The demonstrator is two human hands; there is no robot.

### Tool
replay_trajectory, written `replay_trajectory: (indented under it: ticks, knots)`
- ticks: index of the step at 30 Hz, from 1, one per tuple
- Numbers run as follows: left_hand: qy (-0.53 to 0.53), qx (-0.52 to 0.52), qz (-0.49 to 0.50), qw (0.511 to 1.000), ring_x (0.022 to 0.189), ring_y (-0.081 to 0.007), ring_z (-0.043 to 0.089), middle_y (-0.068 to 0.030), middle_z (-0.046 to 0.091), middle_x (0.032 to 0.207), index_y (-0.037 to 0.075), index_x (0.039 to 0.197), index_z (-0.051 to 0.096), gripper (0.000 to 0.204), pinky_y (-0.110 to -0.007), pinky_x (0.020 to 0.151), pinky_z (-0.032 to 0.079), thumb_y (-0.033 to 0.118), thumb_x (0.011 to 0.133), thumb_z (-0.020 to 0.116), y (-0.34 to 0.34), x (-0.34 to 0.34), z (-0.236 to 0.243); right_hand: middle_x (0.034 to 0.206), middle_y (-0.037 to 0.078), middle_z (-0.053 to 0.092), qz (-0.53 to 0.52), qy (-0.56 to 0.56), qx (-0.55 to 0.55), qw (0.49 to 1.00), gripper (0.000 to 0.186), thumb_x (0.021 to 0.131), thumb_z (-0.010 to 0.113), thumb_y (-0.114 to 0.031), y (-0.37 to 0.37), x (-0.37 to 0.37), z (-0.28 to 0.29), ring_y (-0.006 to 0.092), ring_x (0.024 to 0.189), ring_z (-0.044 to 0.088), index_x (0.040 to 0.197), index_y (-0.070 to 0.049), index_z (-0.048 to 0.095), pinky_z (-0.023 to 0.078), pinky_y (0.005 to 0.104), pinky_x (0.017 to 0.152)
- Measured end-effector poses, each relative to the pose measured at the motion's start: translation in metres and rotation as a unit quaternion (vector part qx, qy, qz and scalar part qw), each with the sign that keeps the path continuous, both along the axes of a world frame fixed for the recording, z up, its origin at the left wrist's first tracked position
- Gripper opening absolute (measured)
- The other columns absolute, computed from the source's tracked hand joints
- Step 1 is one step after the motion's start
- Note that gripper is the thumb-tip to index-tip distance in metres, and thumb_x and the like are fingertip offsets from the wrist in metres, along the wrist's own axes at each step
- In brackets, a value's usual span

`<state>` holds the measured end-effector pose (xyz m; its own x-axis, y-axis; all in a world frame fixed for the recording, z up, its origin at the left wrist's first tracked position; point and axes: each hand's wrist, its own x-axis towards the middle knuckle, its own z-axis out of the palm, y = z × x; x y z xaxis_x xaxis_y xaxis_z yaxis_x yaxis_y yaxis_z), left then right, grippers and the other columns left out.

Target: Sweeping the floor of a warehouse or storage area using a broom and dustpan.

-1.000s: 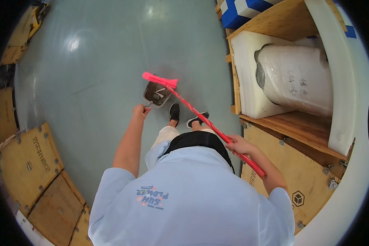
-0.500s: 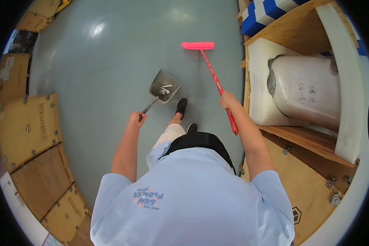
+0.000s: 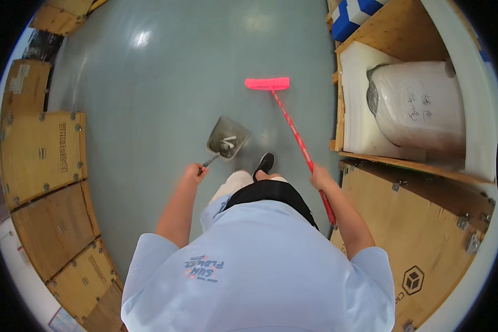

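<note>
My left hand is closed round the dark handle of a grey dustpan. A few white scraps and some darker litter lie in its pan. With my right hand I grip the red shaft of a broom. Its bright pink head points away from me, ahead and to the right of the dustpan. Whether the head touches the floor I cannot tell. One black shoe shows just right of the dustpan.
Wooden crates line the left side. On the right, an open crate holds a wrapped, rounded object in white foam, with a closed crate nearer me. Blue and white blocks sit at the far right. Grey floor runs between.
I have moved forward along the floor, and the crates have shifted toward me in view. The broom and dustpan sit closer to my body. A different foot is now forward.
</note>
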<state>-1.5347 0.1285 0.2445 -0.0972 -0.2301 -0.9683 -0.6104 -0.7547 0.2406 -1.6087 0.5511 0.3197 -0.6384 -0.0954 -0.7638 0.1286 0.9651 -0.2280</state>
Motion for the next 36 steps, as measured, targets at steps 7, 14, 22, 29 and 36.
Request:
replay_trajectory:
  ticks: [7, 14, 22, 29, 36]
  knots:
    - [-0.034, 0.003, 0.058, 0.998, 0.044, -0.0152, 0.041, -0.0096, 0.037, 0.057, -0.007, 0.07, 0.035, 0.005, -0.03, 0.047, 0.05, -0.004, 0.07, 0.032, 0.016, 0.017, -0.04, 0.069, 0.022, 0.052, 0.048, -0.054, -0.026, 0.997, 0.038, 0.066, 0.048, -0.01, -0.029, 0.123, 0.052, 0.0331, 0.064, 0.053, 0.1, -0.001, 0.036, 0.042, 0.038, 0.056]
    - [0.02, 0.027, 0.03, 0.999, 0.044, -0.015, 0.04, -0.0096, 0.038, 0.057, -0.006, 0.07, 0.037, 0.003, -0.03, 0.046, 0.05, -0.004, 0.069, 0.035, 0.0, 0.057, -0.05, 0.051, 0.002, 0.042, -0.142, -0.274, -0.169, 0.936, 0.041, 0.071, 0.047, -0.007, -0.045, 0.17, 0.163, 0.0102, 0.036, 0.04, 0.11, -0.004, 0.033, 0.034, 0.0233, 0.033]
    - [0.081, 0.055, -0.01, 0.995, 0.044, -0.0151, 0.042, -0.009, 0.039, 0.053, -0.004, 0.06, 0.039, 0.008, -0.028, 0.048, 0.05, -0.006, 0.068, 0.037, -0.028, 0.094, -0.05, 0.05, 0.0, 0.041, -0.203, -0.129, -0.161, 0.957, 0.046, 0.07, 0.049, -0.009, -0.057, 0.195, 0.156, 0.0088, 0.038, 0.04, 0.113, -0.005, 0.031, 0.035, 0.0221, 0.034]
    - [0.073, 0.08, 0.034, 0.994, 0.043, -0.0145, 0.042, -0.0083, 0.038, 0.051, -0.004, 0.059, 0.038, 0.009, -0.027, 0.048, 0.05, -0.005, 0.068, 0.037, -0.067, 0.115, -0.026, 0.061, 0.009, 0.05, -0.209, -0.021, -0.051, 0.976, 0.031, 0.073, 0.047, -0.016, 0.017, 0.265, 0.047, 0.0155, 0.046, 0.048, 0.101, -0.004, 0.041, 0.041, 0.0297, 0.041]
    - [0.026, 0.042, 0.086, 0.995, 0.04, -0.0133, 0.042, -0.0082, 0.039, 0.049, -0.004, 0.058, 0.037, 0.011, -0.026, 0.047, 0.049, -0.002, 0.069, 0.037, -0.083, 0.106, -0.022, 0.076, 0.019, 0.053, -0.069, 0.047, -0.072, 0.994, 0.028, 0.07, 0.047, -0.023, 0.059, 0.333, -0.062, 0.0329, 0.071, 0.052, 0.088, -0.002, 0.044, 0.041, 0.0394, 0.059]
